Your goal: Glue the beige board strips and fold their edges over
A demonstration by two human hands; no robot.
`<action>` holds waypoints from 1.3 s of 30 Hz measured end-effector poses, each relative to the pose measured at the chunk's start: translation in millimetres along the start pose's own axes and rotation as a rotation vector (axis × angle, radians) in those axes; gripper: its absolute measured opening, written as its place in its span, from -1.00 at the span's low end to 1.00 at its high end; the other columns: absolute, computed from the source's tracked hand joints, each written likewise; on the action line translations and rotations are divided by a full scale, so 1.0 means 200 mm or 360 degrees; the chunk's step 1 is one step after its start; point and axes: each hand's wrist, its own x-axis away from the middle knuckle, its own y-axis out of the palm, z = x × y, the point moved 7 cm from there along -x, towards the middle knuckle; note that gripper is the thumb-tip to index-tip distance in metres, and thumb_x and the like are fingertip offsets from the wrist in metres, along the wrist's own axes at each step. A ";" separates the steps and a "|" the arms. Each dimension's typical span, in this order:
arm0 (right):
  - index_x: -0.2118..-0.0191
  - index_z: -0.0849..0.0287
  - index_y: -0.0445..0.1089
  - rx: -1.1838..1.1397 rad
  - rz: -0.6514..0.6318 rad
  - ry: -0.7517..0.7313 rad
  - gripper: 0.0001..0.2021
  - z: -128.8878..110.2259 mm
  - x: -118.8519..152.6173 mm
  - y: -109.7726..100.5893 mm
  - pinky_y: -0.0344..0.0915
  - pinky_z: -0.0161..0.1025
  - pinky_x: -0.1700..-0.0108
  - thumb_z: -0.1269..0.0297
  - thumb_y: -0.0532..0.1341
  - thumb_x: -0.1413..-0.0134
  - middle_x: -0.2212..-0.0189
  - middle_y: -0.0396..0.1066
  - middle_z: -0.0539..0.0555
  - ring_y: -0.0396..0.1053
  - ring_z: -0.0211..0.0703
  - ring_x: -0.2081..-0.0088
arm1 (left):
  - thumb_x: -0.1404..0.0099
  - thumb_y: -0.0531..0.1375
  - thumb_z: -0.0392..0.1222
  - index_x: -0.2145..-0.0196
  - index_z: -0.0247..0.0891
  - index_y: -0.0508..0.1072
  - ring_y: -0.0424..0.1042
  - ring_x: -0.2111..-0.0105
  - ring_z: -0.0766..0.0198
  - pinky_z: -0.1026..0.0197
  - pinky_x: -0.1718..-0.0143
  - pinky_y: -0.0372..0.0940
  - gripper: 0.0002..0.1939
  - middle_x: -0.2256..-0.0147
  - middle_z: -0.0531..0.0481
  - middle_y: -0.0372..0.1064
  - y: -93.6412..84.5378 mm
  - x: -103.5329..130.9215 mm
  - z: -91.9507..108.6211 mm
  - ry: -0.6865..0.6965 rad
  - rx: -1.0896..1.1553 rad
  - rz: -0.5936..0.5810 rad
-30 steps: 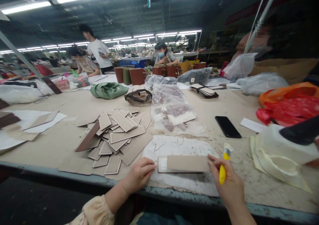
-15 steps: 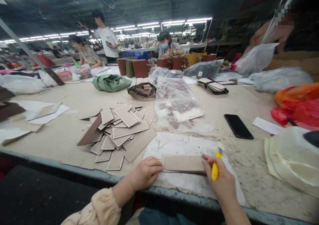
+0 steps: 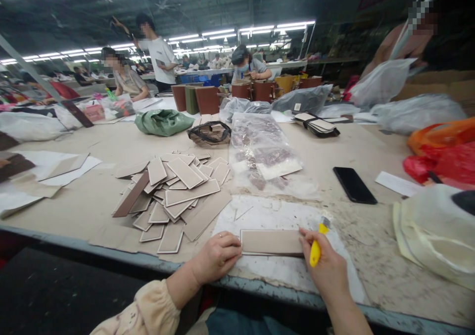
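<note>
Left of the left hand [image 3: 219,256], a panel heap [image 3: 185,172] is crowding the surface [image 3: 89,196] near its front edge; a bare lane is running between plastic bag [image 3: 260,147] and phone [image 3: 355,185], a bundle [image 3: 317,125] obstructing beyond.

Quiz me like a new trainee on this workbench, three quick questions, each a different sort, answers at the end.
1. Name the tool in the right hand.
2. True or false: the black phone lies on top of the pile of panels.
3. Which end of the beige strip is the left hand at? A) left, B) right.

Key: 1. A yellow-handled brush. 2. False; it lies on the table, right of the pile. 3. A.
</note>
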 end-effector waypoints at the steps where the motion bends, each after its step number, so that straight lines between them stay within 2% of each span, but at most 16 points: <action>1: 0.30 0.05 0.27 0.0000 0.0003 -0.0008 -0.88 0.00 0.00 0.00 0.44 -0.34 0.39 0.15 0.10 -0.17 0.21 0.55 0.02 0.55 -0.14 0.30 | -0.32 0.08 -0.35 0.25 -0.28 0.48 0.35 0.22 0.25 0.16 0.16 0.30 -0.83 0.25 -0.10 0.40 0.00 0.00 0.00 -0.0004 -0.0004 -0.0002; 7: 0.29 0.04 0.28 -0.0010 -0.0002 -0.0047 -0.90 0.01 0.01 0.02 0.45 -0.31 0.37 0.17 0.10 -0.18 0.22 0.55 0.02 0.55 -0.13 0.32 | -0.32 0.08 -0.33 0.28 -0.26 0.49 0.33 0.14 0.20 0.12 0.10 0.32 -0.82 0.22 -0.12 0.39 -0.01 -0.01 0.00 -0.0004 -0.0049 0.0023; 26: 0.25 0.07 0.36 -0.0025 -0.0060 -0.0076 -0.88 0.02 0.01 0.04 0.43 -0.30 0.38 0.24 0.09 -0.18 0.20 0.54 0.04 0.54 -0.12 0.30 | -0.31 0.08 -0.33 0.26 -0.26 0.50 0.34 0.14 0.18 0.08 0.09 0.34 -0.81 0.20 -0.14 0.41 -0.01 -0.01 0.01 0.0006 -0.0060 0.0019; 39: 0.19 0.10 0.37 -0.0013 -0.0067 -0.0122 -0.84 0.03 0.02 0.06 0.41 -0.31 0.36 0.28 0.07 -0.18 0.22 0.54 0.04 0.53 -0.16 0.33 | -0.28 0.11 -0.34 0.27 -0.25 0.49 0.32 0.05 0.15 0.04 0.02 0.33 -0.85 0.09 -0.11 0.41 -0.01 0.00 0.00 -0.0012 -0.0102 -0.0010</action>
